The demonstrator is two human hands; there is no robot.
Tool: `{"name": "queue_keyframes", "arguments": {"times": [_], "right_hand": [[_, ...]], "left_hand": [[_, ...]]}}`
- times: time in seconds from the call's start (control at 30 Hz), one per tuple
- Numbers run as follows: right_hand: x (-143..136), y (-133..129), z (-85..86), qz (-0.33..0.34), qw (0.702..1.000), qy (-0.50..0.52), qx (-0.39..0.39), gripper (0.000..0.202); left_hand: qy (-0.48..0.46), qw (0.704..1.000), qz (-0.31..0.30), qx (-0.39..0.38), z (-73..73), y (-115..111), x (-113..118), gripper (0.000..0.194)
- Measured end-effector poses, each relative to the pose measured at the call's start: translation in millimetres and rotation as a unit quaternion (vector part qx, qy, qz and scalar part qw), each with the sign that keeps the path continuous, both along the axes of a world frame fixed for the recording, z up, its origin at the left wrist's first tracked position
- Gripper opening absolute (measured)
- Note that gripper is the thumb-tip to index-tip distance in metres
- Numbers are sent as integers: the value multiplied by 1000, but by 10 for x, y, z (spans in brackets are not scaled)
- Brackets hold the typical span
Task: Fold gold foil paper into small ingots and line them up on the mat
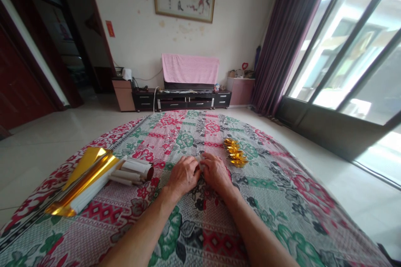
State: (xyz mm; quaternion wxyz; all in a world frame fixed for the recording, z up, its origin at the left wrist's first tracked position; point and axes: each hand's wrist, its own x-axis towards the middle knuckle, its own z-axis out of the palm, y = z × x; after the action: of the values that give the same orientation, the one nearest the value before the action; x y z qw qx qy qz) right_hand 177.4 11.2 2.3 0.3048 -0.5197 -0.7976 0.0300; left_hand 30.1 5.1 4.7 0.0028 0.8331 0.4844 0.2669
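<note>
Both of my hands meet over the middle of the patterned cloth. My left hand has its fingers bent and pressed round a small whitish piece, perhaps paper. From the other side, my right hand grips the same piece with closed fingers. Most of the piece is hidden by the fingers. Right of my hands lies a row of shiny gold folded pieces. To the left, sheets of gold foil paper lie loosely curled beside several pale rolled tubes.
The cloth covers a broad rounded surface. Beyond it, a low black cabinet stands by the wall, with a pink towel draped over something on top. A purple curtain and large windows are at the right. A dark doorway opens at the left.
</note>
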Motion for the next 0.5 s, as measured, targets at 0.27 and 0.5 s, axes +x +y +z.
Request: {"name": "queue_keyframes", "arguments": {"times": [0.27, 0.5], "right_hand": [[35, 11, 7, 32, 999, -10, -7, 28], [101, 53, -43, 46, 999, 6, -2, 33]], "left_hand": [[-13, 1000, 14, 0, -14, -11, 12, 10], [-10, 1000, -17, -1, 0, -34, -4, 18]]}}
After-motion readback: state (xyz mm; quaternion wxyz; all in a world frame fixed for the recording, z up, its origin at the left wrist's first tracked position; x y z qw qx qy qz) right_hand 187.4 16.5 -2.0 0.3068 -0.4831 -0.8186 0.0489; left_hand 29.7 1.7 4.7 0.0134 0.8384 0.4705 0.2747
